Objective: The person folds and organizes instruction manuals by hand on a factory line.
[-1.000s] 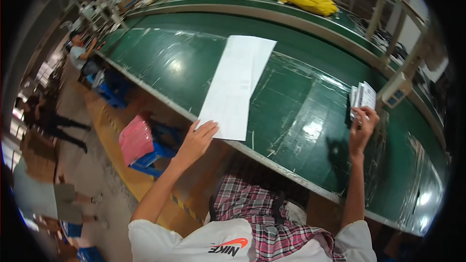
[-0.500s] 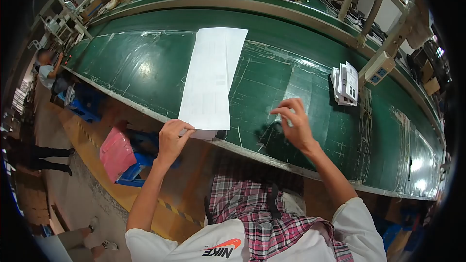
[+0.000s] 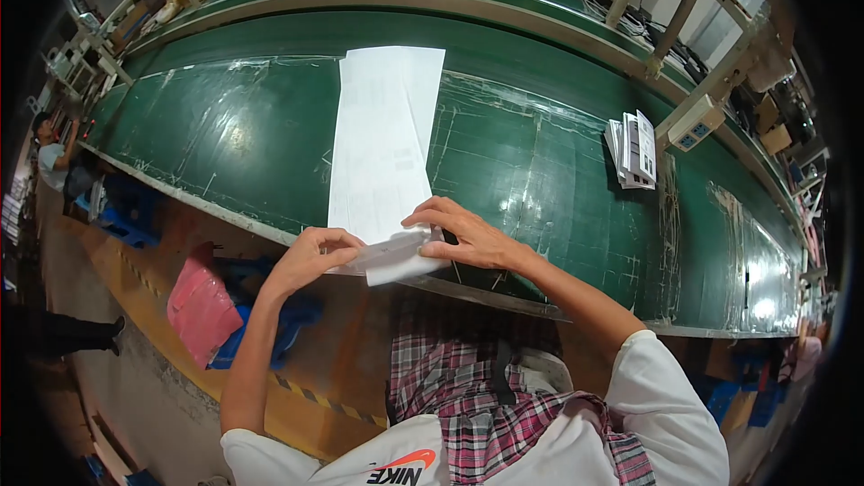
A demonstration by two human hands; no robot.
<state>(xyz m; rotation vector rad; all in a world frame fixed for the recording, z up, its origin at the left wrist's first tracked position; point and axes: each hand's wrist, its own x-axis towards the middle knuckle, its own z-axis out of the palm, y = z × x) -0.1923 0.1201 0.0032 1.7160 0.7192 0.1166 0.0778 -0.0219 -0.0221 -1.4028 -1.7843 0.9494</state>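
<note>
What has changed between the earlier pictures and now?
The right hand let go of the small stack of cards, left it on the green belt, and came left to grip the near end of the long white sheets. The left hand stayed on that end.

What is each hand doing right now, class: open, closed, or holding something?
Left hand: closed on the near end of the long white paper sheet stack.
Right hand: gripping the same near end, fingers curled over it.
</note>
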